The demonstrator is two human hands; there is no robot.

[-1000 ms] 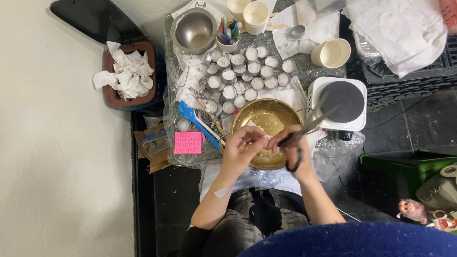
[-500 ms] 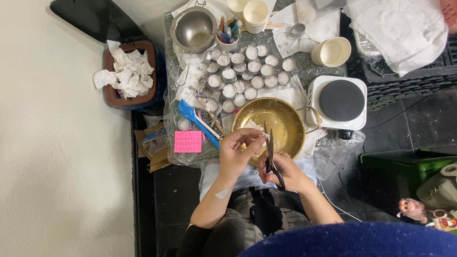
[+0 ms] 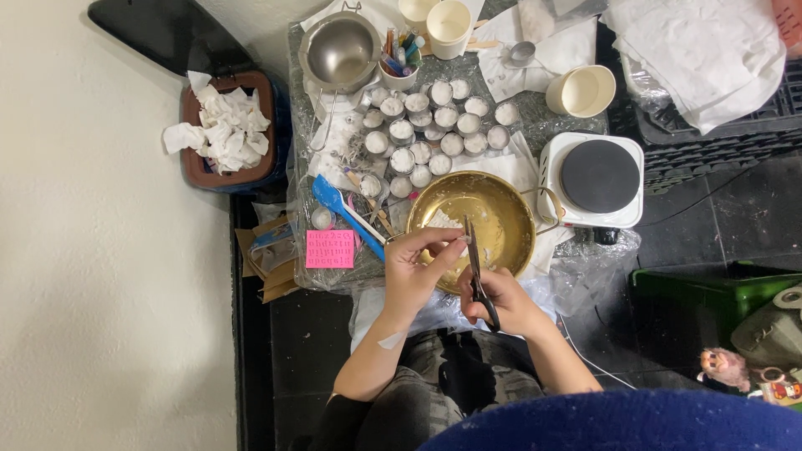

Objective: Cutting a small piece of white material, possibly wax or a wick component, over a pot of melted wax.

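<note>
My right hand (image 3: 503,299) grips black-handled scissors (image 3: 477,271) with the blades pointing up over the near rim of a gold metal bowl (image 3: 501,210). Between thumb and fingers, my left hand (image 3: 415,269) pinches a small white piece (image 3: 462,240) right at the scissor tips. The bowl's inside shows whitish residue. What the small piece is cannot be made out.
Several small white-filled tins (image 3: 434,127) cluster behind the bowl. A steel pot (image 3: 341,52), a cup of pens (image 3: 399,52), paper cups (image 3: 582,90), a single hot plate (image 3: 597,177), a blue spatula (image 3: 344,213), a pink mould (image 3: 329,248) and a bin of tissues (image 3: 225,132) surround them.
My right hand swung the scissors from pointing right toward the hot plate to pointing upright at my left hand's fingertips. Both hands drew closer to me, over the bowl's near rim.
</note>
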